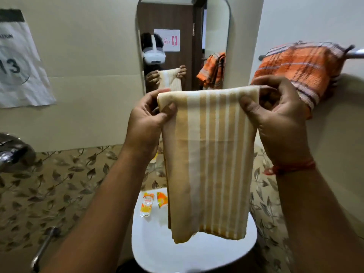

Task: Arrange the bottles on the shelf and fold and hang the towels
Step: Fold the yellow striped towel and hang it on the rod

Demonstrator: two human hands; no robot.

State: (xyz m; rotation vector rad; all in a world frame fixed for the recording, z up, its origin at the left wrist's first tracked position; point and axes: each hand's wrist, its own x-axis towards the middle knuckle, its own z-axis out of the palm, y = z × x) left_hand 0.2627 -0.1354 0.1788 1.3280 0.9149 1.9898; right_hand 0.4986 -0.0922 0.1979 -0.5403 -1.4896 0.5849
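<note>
- Left hand (146, 123) and right hand (275, 117), held apart, are each pinching a top corner of the folded striped towel (208, 160), not yet hung.
- Orange checked towel (295, 69) is already hanging on the rail (357, 54).
- No bottles or shelf are showing.

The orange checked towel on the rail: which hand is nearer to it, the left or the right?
The right hand. It pinches the striped towel just below and in front of the orange checked towel; the left hand holds the opposite corner, farther away.
</note>
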